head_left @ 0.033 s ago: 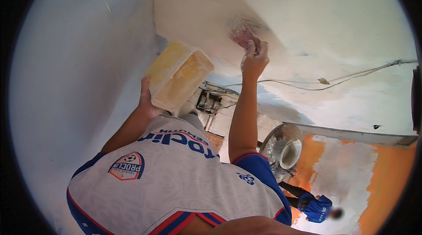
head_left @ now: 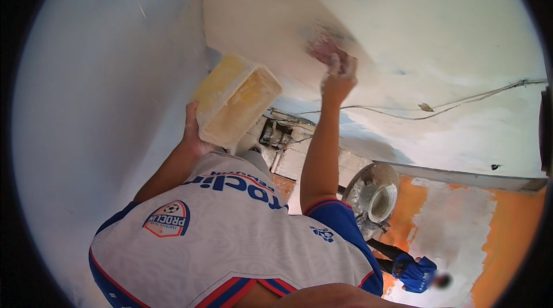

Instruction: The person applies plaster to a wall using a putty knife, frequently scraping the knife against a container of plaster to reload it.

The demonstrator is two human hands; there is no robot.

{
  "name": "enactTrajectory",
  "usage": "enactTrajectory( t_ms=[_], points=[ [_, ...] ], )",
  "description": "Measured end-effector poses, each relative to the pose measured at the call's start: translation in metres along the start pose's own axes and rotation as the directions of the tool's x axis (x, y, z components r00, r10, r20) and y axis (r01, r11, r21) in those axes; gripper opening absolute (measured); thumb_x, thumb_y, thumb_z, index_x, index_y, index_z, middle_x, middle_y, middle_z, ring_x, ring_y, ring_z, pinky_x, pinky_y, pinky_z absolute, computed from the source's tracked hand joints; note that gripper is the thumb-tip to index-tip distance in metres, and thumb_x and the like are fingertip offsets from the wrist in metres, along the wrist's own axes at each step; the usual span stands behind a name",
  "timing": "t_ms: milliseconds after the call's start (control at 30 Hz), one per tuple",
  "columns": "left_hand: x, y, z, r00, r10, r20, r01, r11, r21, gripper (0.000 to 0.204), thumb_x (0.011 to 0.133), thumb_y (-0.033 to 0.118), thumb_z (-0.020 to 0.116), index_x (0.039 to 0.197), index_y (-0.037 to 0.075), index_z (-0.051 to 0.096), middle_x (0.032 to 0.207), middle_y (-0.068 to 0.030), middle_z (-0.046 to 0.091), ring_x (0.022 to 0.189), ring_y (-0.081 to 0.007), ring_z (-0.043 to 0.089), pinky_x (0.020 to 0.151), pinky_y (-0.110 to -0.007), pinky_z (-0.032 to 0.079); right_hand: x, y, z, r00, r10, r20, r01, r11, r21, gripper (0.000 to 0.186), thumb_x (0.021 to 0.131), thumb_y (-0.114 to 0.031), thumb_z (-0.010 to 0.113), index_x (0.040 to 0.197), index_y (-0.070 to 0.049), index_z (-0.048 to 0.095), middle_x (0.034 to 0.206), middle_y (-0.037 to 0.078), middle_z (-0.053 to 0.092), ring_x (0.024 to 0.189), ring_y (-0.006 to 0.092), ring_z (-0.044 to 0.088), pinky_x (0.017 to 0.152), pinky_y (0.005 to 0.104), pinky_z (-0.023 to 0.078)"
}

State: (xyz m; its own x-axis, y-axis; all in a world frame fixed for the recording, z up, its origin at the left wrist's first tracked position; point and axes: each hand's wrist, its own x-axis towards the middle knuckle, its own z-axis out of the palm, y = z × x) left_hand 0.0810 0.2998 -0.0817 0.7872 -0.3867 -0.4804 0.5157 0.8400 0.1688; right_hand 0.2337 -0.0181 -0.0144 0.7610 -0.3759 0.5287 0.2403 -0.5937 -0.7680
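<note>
My left hand [head_left: 196, 132] grips a yellowish rectangular plastic tub [head_left: 219, 86] by its near end, fingers partly hidden behind it. The tub is tilted, and pale smears coat its inside. Raised beyond it, my right hand [head_left: 340, 80] is closed around a reddish putty spreader [head_left: 325, 50], its blade caked with white paste and blurred by motion. The blade is at the pale wall [head_left: 276, 25], over a damp-looking grey streak; whether it presses on the surface I cannot tell. White paste marks the fingers of my right hand.
A bluish wall [head_left: 98, 95] meets the pale one in a corner at left. Loose cables [head_left: 391, 115] run along the pale wall. Below lie a dark tool-like object [head_left: 275, 135] and a large round basin [head_left: 360, 193] holding a bucket [head_left: 381, 201]. A person in blue [head_left: 413, 273] stands by an orange wall [head_left: 512, 233].
My right hand and the spreader have shifted slightly right and down across the wall. My left hand still holds the tub in nearly the same place.
</note>
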Motion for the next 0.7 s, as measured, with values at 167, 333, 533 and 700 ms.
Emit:
enactTrajectory(
  t_ms=[167, 333, 533, 700],
  points=[
    [-0.01, 0.011, -0.004, 0.995, 0.049, -0.091, -0.055, 0.996, -0.071, 0.078, 0.092, 0.066, 0.045, 0.149, 0.014, 0.048, 0.143, -0.0123, 0.058, 0.125, -0.0317, 0.061, 0.103, -0.05, 0.051, -0.003, 0.019, -0.057, 0.969, 0.185, -0.161, -0.09, 0.878, 0.47, 0.017, 0.099, -0.006, 0.065, 0.112, 0.003, 0.058, 0.1, 0.015, 0.069, 0.085, 0.0177, 0.069, 0.072, 0.0304, 0.061],
    [-0.013, 0.007, -0.006, 0.996, 0.073, -0.042, -0.073, 0.997, -0.012, 0.076, 0.094, 0.064, 0.044, 0.149, 0.012, 0.048, 0.142, -0.0124, 0.059, 0.125, -0.0308, 0.061, 0.104, -0.049, 0.051, -0.027, -0.017, -0.007, 0.985, 0.14, 0.098, -0.155, 0.972, 0.175, 0.01, 0.097, -0.004, 0.067, 0.097, 0.003, 0.061, 0.091, 0.009, 0.064, 0.079, 0.0135, 0.065, 0.069, 0.0276, 0.061],
    [-0.02, 0.008, -0.013, 0.994, 0.102, -0.048, -0.103, 0.995, -0.021, 0.075, 0.095, 0.063, 0.045, 0.148, 0.01, 0.048, 0.141, -0.0121, 0.06, 0.124, -0.0302, 0.062, 0.103, -0.048, 0.052, -0.028, 0.001, -0.024, 0.947, 0.248, -0.206, -0.107, 0.845, 0.524, 0.013, 0.1, -0.005, 0.063, 0.105, 0.004, 0.056, 0.094, 0.013, 0.069, 0.077, 0.0182, 0.07, 0.064, 0.0279, 0.061],
    [-0.005, 0.015, -0.003, 0.997, 0.074, 0.011, -0.075, 0.995, 0.063, 0.074, 0.095, 0.062, 0.044, 0.147, 0.01, 0.049, 0.139, -0.0129, 0.06, 0.123, -0.0299, 0.062, 0.103, -0.047, 0.052, -0.026, -0.02, 0.01, 0.972, 0.184, 0.149, -0.204, 0.969, 0.138, 0.015, 0.098, -0.011, 0.069, 0.1, 0.0, 0.059, 0.09, 0.009, 0.068, 0.075, 0.0137, 0.066, 0.062, 0.0278, 0.056]
  ],
)
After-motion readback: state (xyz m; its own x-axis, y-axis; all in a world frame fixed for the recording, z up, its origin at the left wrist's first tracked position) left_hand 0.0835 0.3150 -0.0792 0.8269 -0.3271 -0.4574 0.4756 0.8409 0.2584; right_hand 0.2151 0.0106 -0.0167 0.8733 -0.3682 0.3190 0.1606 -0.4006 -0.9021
